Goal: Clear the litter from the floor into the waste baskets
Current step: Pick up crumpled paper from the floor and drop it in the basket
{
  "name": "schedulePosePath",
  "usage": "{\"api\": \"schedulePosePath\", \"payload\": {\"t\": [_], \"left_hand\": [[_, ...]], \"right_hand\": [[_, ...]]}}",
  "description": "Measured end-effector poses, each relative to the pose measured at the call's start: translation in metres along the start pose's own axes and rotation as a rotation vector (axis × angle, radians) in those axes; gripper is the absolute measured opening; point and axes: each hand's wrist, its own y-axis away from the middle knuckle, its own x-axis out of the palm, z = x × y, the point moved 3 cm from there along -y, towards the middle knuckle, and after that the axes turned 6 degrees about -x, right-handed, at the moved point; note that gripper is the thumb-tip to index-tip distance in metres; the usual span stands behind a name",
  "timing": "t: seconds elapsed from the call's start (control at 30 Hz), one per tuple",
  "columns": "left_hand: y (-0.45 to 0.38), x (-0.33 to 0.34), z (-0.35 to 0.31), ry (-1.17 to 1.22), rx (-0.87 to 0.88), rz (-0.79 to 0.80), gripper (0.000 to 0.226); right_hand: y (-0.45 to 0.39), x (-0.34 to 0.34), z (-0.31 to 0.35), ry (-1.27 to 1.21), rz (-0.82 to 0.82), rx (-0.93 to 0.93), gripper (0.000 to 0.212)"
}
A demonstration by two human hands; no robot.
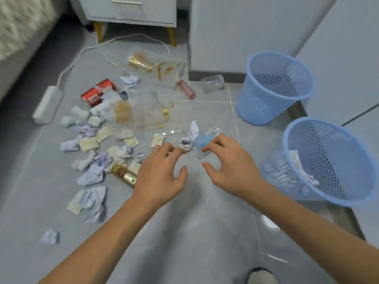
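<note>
right hand (227, 160) pinching clear wrapper (205, 140) | left hand (162, 171) spread, empty | litter (106, 138) mid-floor, left of baskets (328, 160) | risk: thin film could slip from fingertip pinch; crumpled paper (185, 142) beside it may drag along

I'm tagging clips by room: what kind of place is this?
Probably a bedroom at home. A bed edge runs along the left, a white nightstand with gold legs stands at the back, and a power strip lies on the grey tiled floor beside scattered litter.
</note>
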Motion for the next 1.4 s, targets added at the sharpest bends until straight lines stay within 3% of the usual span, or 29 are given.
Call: {"api": "schedulePosePath", "payload": {"t": [0.23, 0.4, 0.63, 0.83, 0.93, 1.03, 1.17, 1.27, 1.37, 1.4], "left_hand": [[0.089, -0.04, 0.153, -0.075, -0.357, -0.049, 0.033], [0.147, -0.039, 0.224, -0.097, -0.525, -0.059, 0.037], [0.194, -0.028, 0.269, -0.124, -0.735, 0.091, 0.054], [0.22, -0.017, 0.285, -0.099, -0.857, 0.164, 0.056], [0.228, -0.011, 0.286, -0.024, -0.837, 0.094, 0.032], [0.233, -0.005, 0.289, 0.005, -0.806, 0.077, 0.013], [0.224, -0.004, 0.285, 0.032, -0.768, 0.023, 0.013], [0.201, -0.011, 0.269, 0.027, -0.714, -0.023, 0.013], [0.167, -0.018, 0.242, 0.02, -0.615, -0.045, 0.02], [0.155, -0.02, 0.232, 0.02, -0.579, -0.049, 0.023]], "right_hand": [[-0.035, 0.099, 0.109, -0.066, 0.272, -0.271, 0.034], [-0.04, 0.153, 0.155, -0.076, 0.438, -0.344, 0.039], [-0.032, 0.222, 0.202, -0.041, 0.575, -0.454, 0.049], [-0.042, 0.259, 0.22, -0.056, 0.554, -0.527, 0.077], [-0.048, 0.275, 0.225, -0.002, 0.598, -0.545, 0.073], [-0.046, 0.279, 0.228, 0.041, 0.654, -0.566, 0.046], [-0.041, 0.271, 0.218, 0.046, 0.671, -0.595, 0.032], [-0.044, 0.251, 0.206, -0.014, 0.601, -0.589, 0.052], [-0.049, 0.219, 0.182, -0.038, 0.462, -0.516, 0.025], [-0.049, 0.21, 0.171, -0.054, 0.426, -0.487, 0.03]]}}
